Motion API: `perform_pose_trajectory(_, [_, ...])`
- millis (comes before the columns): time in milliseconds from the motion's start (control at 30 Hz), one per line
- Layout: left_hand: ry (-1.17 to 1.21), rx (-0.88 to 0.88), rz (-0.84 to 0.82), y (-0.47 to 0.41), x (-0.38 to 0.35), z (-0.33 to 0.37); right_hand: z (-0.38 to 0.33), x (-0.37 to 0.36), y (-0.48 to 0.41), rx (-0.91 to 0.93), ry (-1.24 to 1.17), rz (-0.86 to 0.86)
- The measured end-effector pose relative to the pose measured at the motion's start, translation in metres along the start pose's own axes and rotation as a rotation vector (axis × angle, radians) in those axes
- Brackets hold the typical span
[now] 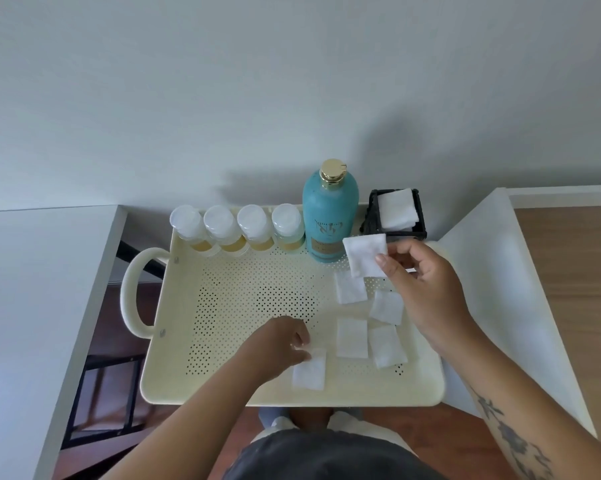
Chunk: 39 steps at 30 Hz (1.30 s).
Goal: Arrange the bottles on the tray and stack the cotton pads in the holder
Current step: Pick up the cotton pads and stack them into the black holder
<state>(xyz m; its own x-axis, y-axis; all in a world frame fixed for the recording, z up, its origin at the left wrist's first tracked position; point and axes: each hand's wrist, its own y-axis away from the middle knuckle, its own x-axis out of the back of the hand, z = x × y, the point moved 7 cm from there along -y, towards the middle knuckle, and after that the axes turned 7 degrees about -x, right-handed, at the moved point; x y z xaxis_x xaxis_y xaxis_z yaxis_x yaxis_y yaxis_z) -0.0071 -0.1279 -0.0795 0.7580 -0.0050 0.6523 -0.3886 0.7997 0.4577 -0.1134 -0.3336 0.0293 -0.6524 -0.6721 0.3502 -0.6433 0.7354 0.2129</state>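
Right hand (427,285) pinches raised pad (364,252); left hand (285,341) pinches tray pad (309,372).

Forearms bare; dark floral tattoo (512,436) on right forearm (465,362); dark grey garment (326,459) below.

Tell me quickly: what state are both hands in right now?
Left hand: closed, pinching the front cotton pad lying on the tray.
Right hand: closed, pinching the raised cotton pad.

Left hand (285,341): forearm comes in from bottom centre, palm down, fingers curled, pinching the corner of the near white square cotton pad (309,370). Right hand (422,282): held higher, tattooed forearm from bottom right, thumb and curled fingers pinching the far white square cotton pad (364,254).
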Motion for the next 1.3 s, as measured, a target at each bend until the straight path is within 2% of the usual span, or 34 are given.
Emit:
perform_pose_trajectory(367, [-0.173, -0.09, -0.001, -0.003, 0.007, 0.007, -0.009, 0.012, -0.01, 0.032, -0.024, 0.043])
perform_pose_trajectory(600, [-0.154, -0.028, -0.025, -0.006, 0.001, -0.001, -0.008, 0.014, -0.019, 0.029, -0.026, 0.076])
perform_pose_trajectory(733, [-0.144, -0.069, 0.006, -0.005, 0.005, 0.005, -0.012, 0.021, -0.024, 0.058, -0.025, 0.13])
perform_pose_trajectory(833, [-0.047, -0.085, 0.108, -0.005, 0.024, 0.013, -0.017, 0.031, -0.035, 0.078, -0.01, 0.185])
perform_pose_trajectory(1033, [0.291, -0.085, 0.325, -0.014, 0.074, 0.039, -0.022, 0.043, -0.061, 0.075, 0.134, 0.248])
perform_pose_trajectory(1200, [0.575, -0.112, 0.367, -0.019, 0.093, 0.053, -0.024, 0.039, -0.071, 0.089, 0.3, 0.22])
perform_pose_trajectory(1300, [0.639, -0.145, 0.373, -0.019, 0.098, 0.062, -0.028, 0.034, -0.072, 0.135, 0.429, 0.202])
